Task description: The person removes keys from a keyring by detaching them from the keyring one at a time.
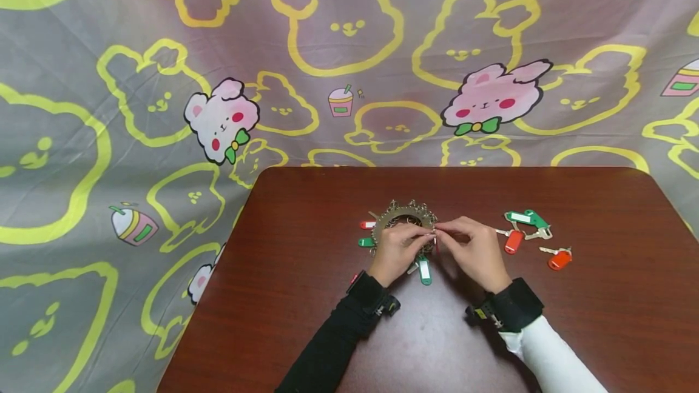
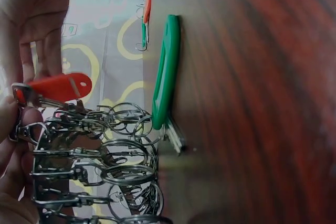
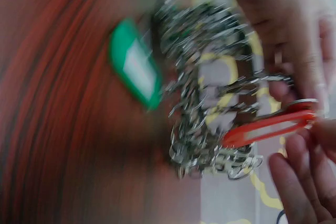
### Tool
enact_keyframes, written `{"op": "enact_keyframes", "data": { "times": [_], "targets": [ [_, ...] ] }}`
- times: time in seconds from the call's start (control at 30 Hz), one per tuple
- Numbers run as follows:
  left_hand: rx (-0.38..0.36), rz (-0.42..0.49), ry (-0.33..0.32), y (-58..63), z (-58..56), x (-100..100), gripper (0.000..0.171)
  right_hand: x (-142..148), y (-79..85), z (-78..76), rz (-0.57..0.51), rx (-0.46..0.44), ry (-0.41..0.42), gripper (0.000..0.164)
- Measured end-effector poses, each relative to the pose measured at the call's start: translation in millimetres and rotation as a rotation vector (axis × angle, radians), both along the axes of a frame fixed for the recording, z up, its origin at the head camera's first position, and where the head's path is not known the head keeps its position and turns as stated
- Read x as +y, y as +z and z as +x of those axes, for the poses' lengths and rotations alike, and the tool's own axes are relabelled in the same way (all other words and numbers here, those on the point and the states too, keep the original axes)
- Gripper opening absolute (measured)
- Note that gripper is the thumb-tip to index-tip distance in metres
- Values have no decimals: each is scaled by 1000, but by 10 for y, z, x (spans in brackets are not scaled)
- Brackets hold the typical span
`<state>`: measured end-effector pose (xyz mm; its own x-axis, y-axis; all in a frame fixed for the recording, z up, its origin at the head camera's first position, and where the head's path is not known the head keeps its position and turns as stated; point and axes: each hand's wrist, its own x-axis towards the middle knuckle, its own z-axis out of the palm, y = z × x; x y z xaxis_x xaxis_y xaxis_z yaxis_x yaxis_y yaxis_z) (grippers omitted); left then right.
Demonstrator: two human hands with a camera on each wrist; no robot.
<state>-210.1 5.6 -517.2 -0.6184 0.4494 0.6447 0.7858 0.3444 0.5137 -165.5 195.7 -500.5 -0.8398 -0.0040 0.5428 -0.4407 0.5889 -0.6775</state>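
Observation:
On the table stands a large metal key ring (image 1: 404,211) lined with several small clasps and split rings (image 2: 128,174). My left hand (image 1: 397,250) pinches a clasp at its right side. Opposite it, my right hand (image 1: 476,255) pinches a key with a red key tag (image 3: 268,128), fingertips close to the left hand's. In the left wrist view the red tag and a key (image 2: 39,97) sit between the hands, above the clasps. A green key tag (image 1: 425,272) with its key hangs at the ring's front, resting on the table. Fingers partly hide the ring's front.
Another red tag (image 1: 368,225) and a green tag (image 1: 365,242) stick out at the ring's left. Loose keys lie to the right: green tags (image 1: 521,218), a red tag (image 1: 513,241) and another red tag (image 1: 559,260). A patterned curtain (image 1: 377,132) hangs behind the table (image 1: 306,199).

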Motion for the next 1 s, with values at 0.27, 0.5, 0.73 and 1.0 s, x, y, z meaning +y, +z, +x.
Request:
{"op": "enact_keyframes", "data": {
  "times": [0.27, 0.5, 0.73, 1.0],
  "targets": [
    [22, -21, 17, 9, 7, 2, 10, -35, -2, 11, 157, 113, -17, 18],
    [5, -4, 14, 15, 8, 1, 8, -66, 25, 33, 108, 79, -16, 21],
    [23, -25, 13, 16, 6, -2, 9, -31, 30, 35, 92, 72, 26, 27],
    [13, 25, 5, 10, 9, -5, 8, -46, 7, 16, -9, -10, 16, 22]
  ]
}}
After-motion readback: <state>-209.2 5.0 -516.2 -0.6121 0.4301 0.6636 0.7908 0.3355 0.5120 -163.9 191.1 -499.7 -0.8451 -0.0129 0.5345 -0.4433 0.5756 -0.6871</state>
